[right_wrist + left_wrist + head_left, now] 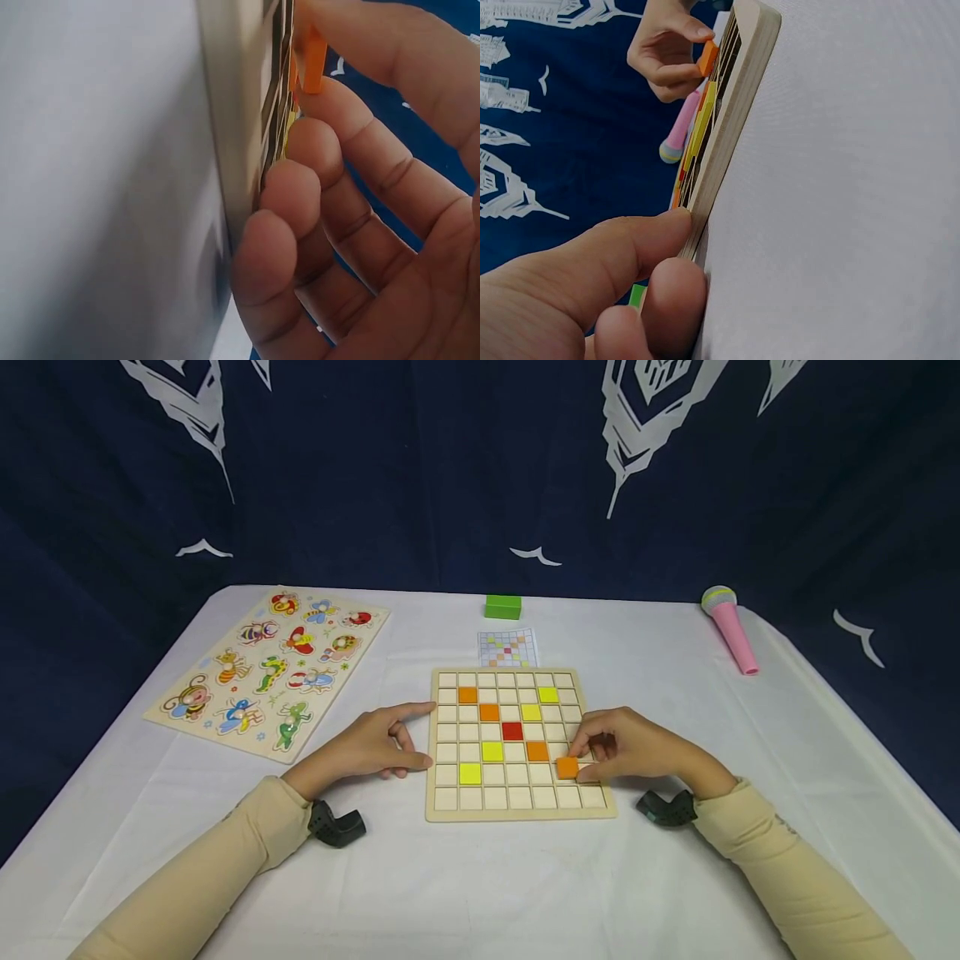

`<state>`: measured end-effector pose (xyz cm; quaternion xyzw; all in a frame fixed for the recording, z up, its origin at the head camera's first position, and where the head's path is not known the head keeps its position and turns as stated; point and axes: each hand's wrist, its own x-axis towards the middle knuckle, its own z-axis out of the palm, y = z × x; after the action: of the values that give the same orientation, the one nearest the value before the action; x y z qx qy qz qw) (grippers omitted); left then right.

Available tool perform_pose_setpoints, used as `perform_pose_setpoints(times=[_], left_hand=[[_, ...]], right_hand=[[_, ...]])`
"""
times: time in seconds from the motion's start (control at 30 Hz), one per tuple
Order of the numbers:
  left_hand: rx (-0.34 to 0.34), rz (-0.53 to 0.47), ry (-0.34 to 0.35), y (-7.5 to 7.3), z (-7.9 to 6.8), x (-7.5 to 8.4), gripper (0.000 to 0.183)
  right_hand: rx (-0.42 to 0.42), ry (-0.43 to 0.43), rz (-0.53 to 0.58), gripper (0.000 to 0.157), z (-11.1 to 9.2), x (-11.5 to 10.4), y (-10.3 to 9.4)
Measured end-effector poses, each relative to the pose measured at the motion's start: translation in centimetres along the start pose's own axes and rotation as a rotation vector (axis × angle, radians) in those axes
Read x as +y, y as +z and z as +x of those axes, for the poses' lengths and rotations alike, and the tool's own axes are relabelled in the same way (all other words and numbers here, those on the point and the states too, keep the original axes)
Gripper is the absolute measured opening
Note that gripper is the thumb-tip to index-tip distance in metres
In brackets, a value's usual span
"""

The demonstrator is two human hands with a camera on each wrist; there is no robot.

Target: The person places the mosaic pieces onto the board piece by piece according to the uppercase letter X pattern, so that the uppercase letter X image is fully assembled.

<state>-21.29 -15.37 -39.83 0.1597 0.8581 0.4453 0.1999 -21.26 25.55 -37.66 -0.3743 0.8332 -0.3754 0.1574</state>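
A pale wooden grid board (521, 814) lies on the table, with orange, yellow and red square tiles set in its cells, making two crossing diagonals around a red tile (512, 732). My right hand (626, 745) pinches an orange tile (567, 767) between thumb and index finger over the board's lower right cells. In the right wrist view that tile (315, 64) stands tilted between the fingertips, the other fingers curving beside the board's edge. On the opposite side, my left hand (375, 743) touches the board's left edge with its extended index finger and its thumb.
Behind the board lies a small printed pattern card (507, 648), and past it a green block (502, 607). An insect picture puzzle board (262, 672) lies at the left. At the far right is a pink toy microphone (735, 631). A dark patterned cloth (420, 468) hangs behind the table.
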Motion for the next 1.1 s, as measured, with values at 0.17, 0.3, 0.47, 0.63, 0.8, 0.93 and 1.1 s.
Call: perform_pose_setpoints(times=[0.17,0.3,0.47,0.63,0.8,0.93,1.1], left_hand=[[0.003,0.004,-0.003,0.0,0.0,-0.1,0.087],[0.004,0.0,-0.004,-0.1,-0.1,-0.1,0.087],[0.004,-0.002,-0.001,-0.1,-0.1,-0.2,0.087],[0.008,0.002,0.004,-0.2,-0.3,-0.2,0.087],[0.003,-0.007,0.0,-0.2,-0.2,-0.3,0.087],[-0.002,-0.012,0.002,0.2,0.0,-0.3,0.086],[-0.007,-0.02,0.014,0.8,0.1,-0.3,0.082]], right_hand=[[-0.015,-0.013,-0.014,0.018,0.2,-0.3,0.2],[-0.023,-0.017,-0.026,0.018,0.4,-0.5,0.3],[-0.027,-0.015,-0.038,0.017,0.5,-0.5,0.4],[-0.028,-0.005,-0.053,0.019,0.7,-0.6,0.5],[-0.028,0.029,-0.032,0.021,0.7,-0.7,0.5],[0.033,0.059,-0.049,0.016,0.1,-0.6,0.2],[0.182,0.105,-0.129,0.01,-1.0,-0.4,0.1]])
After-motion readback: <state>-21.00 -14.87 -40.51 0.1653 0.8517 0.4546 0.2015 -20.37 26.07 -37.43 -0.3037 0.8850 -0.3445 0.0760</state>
